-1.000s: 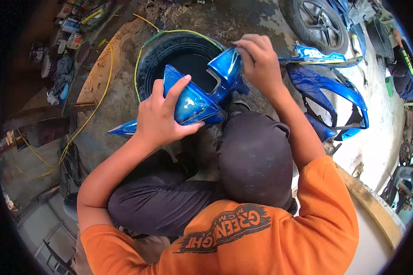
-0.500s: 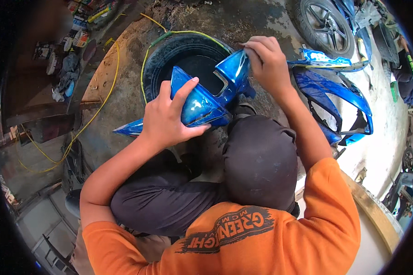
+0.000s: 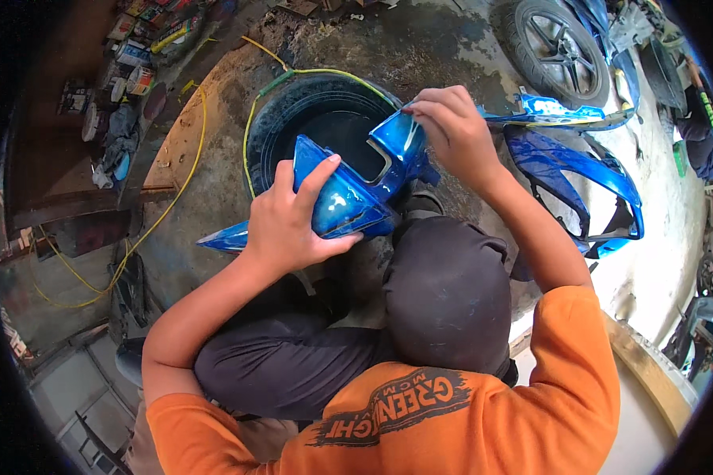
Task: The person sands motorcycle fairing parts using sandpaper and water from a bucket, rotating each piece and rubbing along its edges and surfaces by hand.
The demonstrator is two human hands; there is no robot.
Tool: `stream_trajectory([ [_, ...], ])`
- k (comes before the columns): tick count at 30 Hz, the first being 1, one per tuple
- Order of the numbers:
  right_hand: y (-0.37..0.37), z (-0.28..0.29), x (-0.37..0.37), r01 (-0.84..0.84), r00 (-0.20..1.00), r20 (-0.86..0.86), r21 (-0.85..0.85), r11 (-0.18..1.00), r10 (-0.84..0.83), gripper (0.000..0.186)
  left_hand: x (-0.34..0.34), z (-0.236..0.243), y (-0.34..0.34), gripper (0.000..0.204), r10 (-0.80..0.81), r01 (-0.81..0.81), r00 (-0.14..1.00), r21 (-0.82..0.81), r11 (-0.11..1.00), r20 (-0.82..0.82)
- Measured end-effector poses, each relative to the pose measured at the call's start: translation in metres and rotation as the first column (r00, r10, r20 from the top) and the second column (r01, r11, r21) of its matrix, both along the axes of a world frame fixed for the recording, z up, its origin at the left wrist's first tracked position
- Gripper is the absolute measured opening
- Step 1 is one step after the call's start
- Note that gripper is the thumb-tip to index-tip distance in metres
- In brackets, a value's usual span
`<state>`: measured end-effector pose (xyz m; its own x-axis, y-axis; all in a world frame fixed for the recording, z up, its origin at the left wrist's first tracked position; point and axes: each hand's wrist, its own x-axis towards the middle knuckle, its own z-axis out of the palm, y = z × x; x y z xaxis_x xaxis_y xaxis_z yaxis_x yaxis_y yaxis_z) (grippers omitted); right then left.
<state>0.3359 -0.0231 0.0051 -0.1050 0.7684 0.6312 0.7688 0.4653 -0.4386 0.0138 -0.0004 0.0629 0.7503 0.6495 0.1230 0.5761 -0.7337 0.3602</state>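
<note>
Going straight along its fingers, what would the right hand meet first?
Probably the blue fairing panel, whose upper corner lies directly before the right hand, though exact depth is unclear.

Right grip (image 3: 454, 127): anything pinched is too small to tell.
Blue panel (image 3: 345, 200): partly covered by the left grip (image 3: 284, 226).
Black tub (image 3: 313, 93): near side hidden behind the panel.
Wheel (image 3: 564, 54): top cut off by the upper edge.

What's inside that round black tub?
Inside the black tub, ridged sides and a dark middle show; I cannot tell whether it holds liquid. The blue panel and left hand cover part of its near side, hiding whatever lies there.
</note>
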Motion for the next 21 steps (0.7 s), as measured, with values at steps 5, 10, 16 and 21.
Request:
stream_trajectory([
  [5,-0.009,-0.002,-0.015,-0.199,0.979,0.063,0.044,0.979,0.196,0.02,0.0,0.002,0.001,0.121,-0.019,0.019,1.0,0.007,1.0,0.015],
  [10,-0.013,-0.003,-0.021,-0.241,0.968,0.065,-0.005,0.971,0.241,0.019,-0.001,-0.001,0.001,0.126,-0.029,0.03,1.0,0.01,1.0,-0.011],
  [16,0.004,-0.002,-0.001,0.083,0.997,0.002,0.014,0.996,-0.083,0.022,0.001,0.0,0.0,0.124,-0.013,0.013,1.0,0.009,1.0,-0.004],
  [21,0.001,0.002,-0.008,-0.109,0.992,0.068,-0.002,0.994,0.109,0.021,0.0,0.001,0.002,0.124,-0.027,0.027,0.999,0.007,1.0,0.021],
])
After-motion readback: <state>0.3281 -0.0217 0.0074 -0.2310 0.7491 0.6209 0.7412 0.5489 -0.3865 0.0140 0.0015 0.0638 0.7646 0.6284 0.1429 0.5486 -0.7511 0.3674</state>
